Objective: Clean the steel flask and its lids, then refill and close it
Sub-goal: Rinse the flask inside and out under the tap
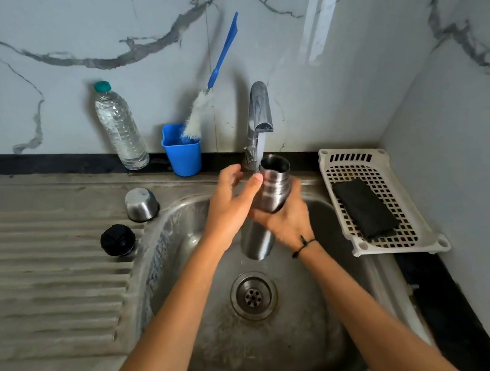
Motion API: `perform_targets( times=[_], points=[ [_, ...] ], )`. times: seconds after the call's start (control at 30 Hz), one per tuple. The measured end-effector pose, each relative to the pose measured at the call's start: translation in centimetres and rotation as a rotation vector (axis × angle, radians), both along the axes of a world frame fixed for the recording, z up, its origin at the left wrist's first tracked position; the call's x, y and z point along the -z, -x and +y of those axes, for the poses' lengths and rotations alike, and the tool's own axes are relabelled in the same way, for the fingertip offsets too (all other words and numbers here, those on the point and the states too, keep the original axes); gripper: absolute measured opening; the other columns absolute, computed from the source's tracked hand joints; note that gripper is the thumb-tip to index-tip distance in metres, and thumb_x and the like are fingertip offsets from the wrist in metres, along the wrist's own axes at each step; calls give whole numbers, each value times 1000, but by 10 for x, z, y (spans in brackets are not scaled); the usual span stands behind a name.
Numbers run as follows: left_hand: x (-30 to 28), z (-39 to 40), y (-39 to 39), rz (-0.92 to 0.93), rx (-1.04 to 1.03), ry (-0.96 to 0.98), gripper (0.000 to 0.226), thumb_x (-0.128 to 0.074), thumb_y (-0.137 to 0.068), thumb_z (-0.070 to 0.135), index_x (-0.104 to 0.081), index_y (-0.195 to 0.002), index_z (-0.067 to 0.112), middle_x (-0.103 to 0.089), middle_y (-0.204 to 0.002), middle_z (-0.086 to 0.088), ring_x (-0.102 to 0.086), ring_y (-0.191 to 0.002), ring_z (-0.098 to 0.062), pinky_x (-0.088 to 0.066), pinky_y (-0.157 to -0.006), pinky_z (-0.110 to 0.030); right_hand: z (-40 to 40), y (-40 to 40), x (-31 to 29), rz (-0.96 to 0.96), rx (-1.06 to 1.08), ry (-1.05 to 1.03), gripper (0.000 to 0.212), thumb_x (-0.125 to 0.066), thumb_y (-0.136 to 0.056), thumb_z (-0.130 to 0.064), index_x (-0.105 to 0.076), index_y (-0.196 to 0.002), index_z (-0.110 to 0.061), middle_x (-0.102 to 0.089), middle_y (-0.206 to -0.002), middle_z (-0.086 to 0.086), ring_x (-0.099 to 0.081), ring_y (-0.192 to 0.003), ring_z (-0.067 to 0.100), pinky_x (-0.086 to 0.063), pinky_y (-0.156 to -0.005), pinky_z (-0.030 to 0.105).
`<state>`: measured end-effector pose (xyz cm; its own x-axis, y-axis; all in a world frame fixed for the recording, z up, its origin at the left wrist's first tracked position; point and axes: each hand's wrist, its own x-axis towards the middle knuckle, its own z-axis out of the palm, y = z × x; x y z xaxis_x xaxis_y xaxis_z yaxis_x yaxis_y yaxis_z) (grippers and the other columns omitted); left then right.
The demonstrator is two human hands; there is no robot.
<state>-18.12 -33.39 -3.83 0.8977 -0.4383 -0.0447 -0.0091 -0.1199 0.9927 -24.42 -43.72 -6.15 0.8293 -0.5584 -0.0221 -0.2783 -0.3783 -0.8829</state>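
Observation:
The open steel flask (272, 194) is held upright over the sink, its mouth under the running tap (260, 108). My right hand (286, 220) grips the flask's middle. My left hand (233, 198) lies against the flask's left side with its thumb on the neck and its fingers loosely spread. On the drainboard sit the steel cap lid (141, 203) and the black inner lid (118, 240).
A steel sink (187, 282) with a drain (254, 296) lies below. At the back stand a plastic water bottle (120, 129) and a blue cup (183, 152) with a bottle brush (199, 111). A white rack (406, 238) with a black cloth (364, 209) is at right.

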Motion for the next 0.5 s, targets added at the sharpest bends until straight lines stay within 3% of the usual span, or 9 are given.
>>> perform_targets(
  times=[0.13,0.3,0.43,0.5],
  points=[
    [7,5,0,40,42,-99,56,-63,-88,37,-42,-138,21,-49,-139,2,-45,-127,-12,-37,-108,-33,18,7,31,299,-96,-18,71,-85,-62,-25,-37,-113,-17,-56,-101,-3,-60,-98,22,-51,-78,32],
    [5,8,-3,30,33,-76,61,-64,-86,43,-41,-138,24,-48,-139,1,-48,-123,-13,-42,-105,-38,13,-6,18,5,43,-10,75,-84,-66,-25,-35,-122,-16,-57,-96,-9,-58,-82,9,-49,-73,23],
    [-7,2,0,8,95,-80,63,-62,-87,41,-37,-142,22,-44,-144,2,-43,-129,-10,-35,-109,-33,20,1,32,265,-52,6,73,-85,-63,-27,-37,-116,-16,-59,-104,0,-61,-99,23,-52,-81,34],
    [-10,5,-1,-11,71,-60,60,-61,-88,39,-40,-141,21,-45,-143,3,-43,-130,-9,-33,-111,-33,17,4,31,170,5,0,71,-85,-63,-25,-37,-115,-16,-57,-100,-5,-61,-97,21,-50,-80,31]
  ],
)
